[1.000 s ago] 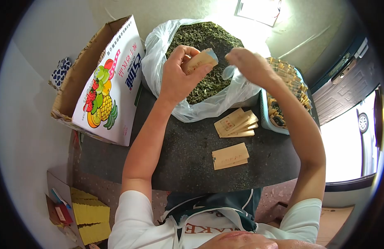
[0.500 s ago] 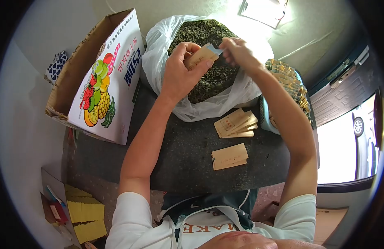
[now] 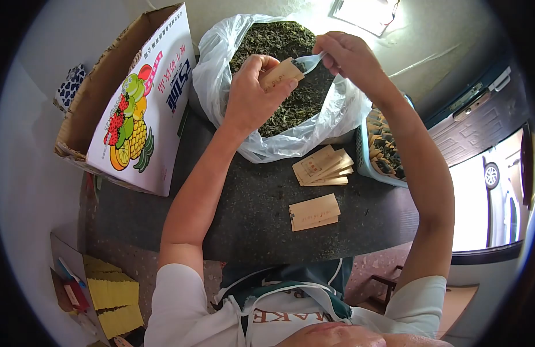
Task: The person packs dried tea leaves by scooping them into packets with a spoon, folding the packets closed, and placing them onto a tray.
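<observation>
My left hand [image 3: 257, 95] is closed around a small brown paper packet [image 3: 282, 74], its mouth tilted to the right over the bag. A pale plastic spoon [image 3: 309, 61] is pinched by its handle in my right hand [image 3: 347, 53]. The bowl of the spoon carries dark leaves and lies at the packet's mouth; I cannot tell how far inside it reaches. Beneath both hands stands a clear plastic bag [image 3: 218, 49] full of dried, dark green tea-like leaves [image 3: 287, 113].
Fanned paper packets [image 3: 324, 166] and a smaller stack [image 3: 315, 212] lie on the dark table [image 3: 250, 214]. A blue basket [image 3: 363, 153] of filled packets stands right, a fruit-printed carton [image 3: 143, 110] left. Yellow paper bundles [image 3: 114, 295] sit lower left. A lamp [image 3: 365, 14] shines behind.
My right hand has risen slightly and shifted right, and the spoon now shows clearly at the packet's mouth. The packet stays in my left hand. The whole view has shifted a little.
</observation>
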`<action>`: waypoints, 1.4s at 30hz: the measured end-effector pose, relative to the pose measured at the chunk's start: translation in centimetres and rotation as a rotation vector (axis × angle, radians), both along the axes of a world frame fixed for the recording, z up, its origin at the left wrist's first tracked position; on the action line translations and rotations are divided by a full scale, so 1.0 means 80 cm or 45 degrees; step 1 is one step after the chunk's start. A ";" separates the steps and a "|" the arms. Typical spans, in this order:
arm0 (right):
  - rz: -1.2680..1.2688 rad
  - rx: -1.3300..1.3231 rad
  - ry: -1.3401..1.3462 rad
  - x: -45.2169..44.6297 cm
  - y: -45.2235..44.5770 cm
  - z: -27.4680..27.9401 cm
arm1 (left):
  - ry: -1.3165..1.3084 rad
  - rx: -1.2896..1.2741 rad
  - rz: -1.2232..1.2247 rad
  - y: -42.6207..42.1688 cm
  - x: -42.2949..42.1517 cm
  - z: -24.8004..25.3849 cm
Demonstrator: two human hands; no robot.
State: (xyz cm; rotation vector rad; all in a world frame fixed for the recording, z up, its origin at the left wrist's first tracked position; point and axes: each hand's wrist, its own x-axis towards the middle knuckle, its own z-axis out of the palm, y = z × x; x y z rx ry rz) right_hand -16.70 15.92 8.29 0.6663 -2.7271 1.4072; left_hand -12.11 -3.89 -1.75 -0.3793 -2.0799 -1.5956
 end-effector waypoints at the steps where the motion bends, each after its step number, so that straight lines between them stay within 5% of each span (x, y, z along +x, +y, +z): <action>1: 0.074 0.039 0.084 -0.001 -0.005 -0.005 | 0.024 -0.028 0.015 0.001 0.000 -0.002; 6: 0.226 0.337 0.567 0.034 -0.021 0.008 | 0.054 -0.002 0.059 0.002 -0.002 -0.005; 9: 0.141 0.202 0.704 0.033 -0.013 0.013 | 0.070 0.022 0.065 0.001 -0.003 -0.006; 13: -0.100 0.242 0.548 0.002 -0.001 0.005 | 0.046 0.081 0.048 0.002 0.000 -0.004; 19: -0.060 0.187 0.269 -0.087 -0.030 -0.125 | 0.109 -0.004 0.028 -0.002 -0.001 -0.005; 22: -0.120 0.009 -0.201 -0.054 -0.052 -0.104 | 0.091 0.167 -0.018 -0.003 -0.001 -0.004; 42: -0.079 -0.069 -0.144 0.006 0.006 0.012 | 0.061 -0.098 0.102 0.004 0.003 -0.003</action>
